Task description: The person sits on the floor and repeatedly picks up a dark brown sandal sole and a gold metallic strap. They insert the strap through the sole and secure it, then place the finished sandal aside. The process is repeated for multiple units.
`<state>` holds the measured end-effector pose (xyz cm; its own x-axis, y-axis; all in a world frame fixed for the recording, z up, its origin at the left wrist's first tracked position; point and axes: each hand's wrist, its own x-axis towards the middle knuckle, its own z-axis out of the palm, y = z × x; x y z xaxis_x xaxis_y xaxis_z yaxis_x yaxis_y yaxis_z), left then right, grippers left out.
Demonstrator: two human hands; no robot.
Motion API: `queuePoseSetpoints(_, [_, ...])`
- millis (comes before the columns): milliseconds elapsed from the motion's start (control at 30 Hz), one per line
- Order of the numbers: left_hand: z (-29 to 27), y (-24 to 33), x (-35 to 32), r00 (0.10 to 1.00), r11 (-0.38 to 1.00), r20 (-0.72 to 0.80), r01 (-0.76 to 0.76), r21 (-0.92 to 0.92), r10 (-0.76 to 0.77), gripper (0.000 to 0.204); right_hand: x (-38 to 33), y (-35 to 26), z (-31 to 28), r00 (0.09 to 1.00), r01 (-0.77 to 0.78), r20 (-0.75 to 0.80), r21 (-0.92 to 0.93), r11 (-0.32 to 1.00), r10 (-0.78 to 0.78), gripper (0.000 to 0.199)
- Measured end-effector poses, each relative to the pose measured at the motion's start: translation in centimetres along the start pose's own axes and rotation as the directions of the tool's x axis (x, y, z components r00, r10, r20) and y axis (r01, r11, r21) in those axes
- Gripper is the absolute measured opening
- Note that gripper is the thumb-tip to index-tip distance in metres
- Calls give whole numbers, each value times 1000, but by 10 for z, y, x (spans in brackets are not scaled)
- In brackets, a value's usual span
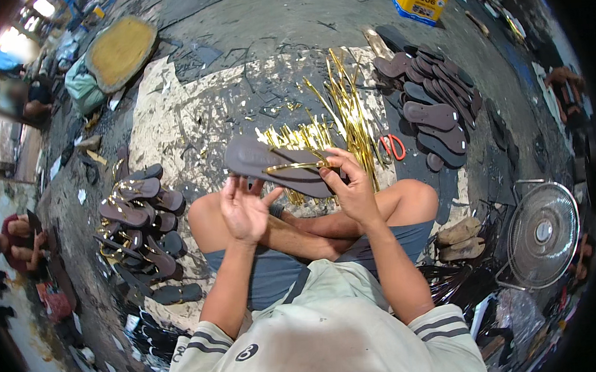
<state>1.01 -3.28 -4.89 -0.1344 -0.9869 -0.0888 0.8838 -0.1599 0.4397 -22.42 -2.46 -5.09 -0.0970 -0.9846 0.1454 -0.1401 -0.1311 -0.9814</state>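
Note:
A dark brown flip-flop sandal with a thin gold strap is held over my crossed legs, its toe end to the right. My right hand pinches that toe end between thumb and fingers, beside the strap's front. Under the heel end, my left hand is open, palm up, its thumb spread away. Its fingertips reach the sandal's lower edge and are partly hidden behind it. Gold strips lie in a bundle just beyond, with shorter gold pieces piled behind the sandal.
Strapped sandals are heaped on my left. Several bare soles are stacked at right, near red-handled scissors. A round metal fan guard stands at far right; a yellow can is beyond. Another person sits at far left.

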Motion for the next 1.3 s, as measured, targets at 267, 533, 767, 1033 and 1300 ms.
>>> queuePoseSetpoints(267, [10, 43, -23, 946, 38, 316, -314, 949, -73, 33, 11, -9, -13, 990, 108, 106, -156, 982, -93, 8])
queuePoseSetpoints(533, [55, 58, -20, 949, -686, 205, -314, 657, -238, 34, 6, -8, -14, 993, 101, -44, -110, 989, -106, 7])
queuePoseSetpoints(767, [16, 93, -1, 998, 30, 52, -51, 998, -42, 44, 67, 15, -24, 895, 400, 346, -346, 849, -281, 34])
queuePoseSetpoints(1033, [-190, 358, -65, 423, 195, -189, 29, 980, 886, 55, 139, 141, -218, 996, -67, -55, -983, 169, 76, 68])
queuePoseSetpoints(1300, [-237, 387, -88, 616, -711, 370, 515, 480, 696, 44, 132, 168, -260, 975, -100, -133, -978, -184, 176, 59])
